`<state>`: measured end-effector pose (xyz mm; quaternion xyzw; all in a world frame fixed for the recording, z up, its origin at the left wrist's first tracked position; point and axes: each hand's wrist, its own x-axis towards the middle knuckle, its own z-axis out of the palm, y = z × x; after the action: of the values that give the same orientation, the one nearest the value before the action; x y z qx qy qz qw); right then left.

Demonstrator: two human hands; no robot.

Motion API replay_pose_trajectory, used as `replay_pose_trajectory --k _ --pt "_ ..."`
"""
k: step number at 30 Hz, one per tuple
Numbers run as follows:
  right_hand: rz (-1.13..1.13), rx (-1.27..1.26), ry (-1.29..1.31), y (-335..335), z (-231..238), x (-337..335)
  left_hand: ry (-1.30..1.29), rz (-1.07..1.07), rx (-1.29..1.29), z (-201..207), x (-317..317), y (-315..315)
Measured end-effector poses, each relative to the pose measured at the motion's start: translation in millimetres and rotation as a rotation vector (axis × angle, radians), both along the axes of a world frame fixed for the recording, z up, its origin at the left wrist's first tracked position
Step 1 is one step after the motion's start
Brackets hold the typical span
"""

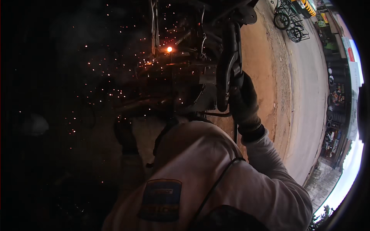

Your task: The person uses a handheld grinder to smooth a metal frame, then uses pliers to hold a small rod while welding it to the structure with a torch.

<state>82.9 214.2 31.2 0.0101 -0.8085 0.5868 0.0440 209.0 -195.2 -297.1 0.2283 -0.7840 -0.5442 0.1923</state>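
Observation:
Above my torso is a dark metal assembly (169, 77) that looks like the underside of a vehicle. A glowing orange-white spot (169, 49) burns on it, with many red sparks around it. My right hand (245, 102), in a dark glove, is raised against a thick curved black metal bar (227, 67), its fingers seemingly closed round the lower part. My left hand (125, 133), also dark-gloved, is in deep shadow below the assembly. Its fingers and anything in them are hidden by the dark.
Reddish dirt (264, 73) and a grey road (306, 88) lie on the right. A black wire-frame cart with wheels (295, 25) stands beyond, near a yellow coil spring (308, 7). Shelves with tyres (331, 92) line the far side. A pale rounded thing (36, 125) shows dimly at left.

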Motion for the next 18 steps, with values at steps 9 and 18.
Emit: replay_pose_trajectory --k 9,18 --pt "-0.179 -0.231 0.021 123 27 -26 -0.786 -0.967 -0.104 -65 184 26" --pt "-0.083 0.318 0.335 213 118 -118 -0.557 -1.115 -0.339 -44 137 38"
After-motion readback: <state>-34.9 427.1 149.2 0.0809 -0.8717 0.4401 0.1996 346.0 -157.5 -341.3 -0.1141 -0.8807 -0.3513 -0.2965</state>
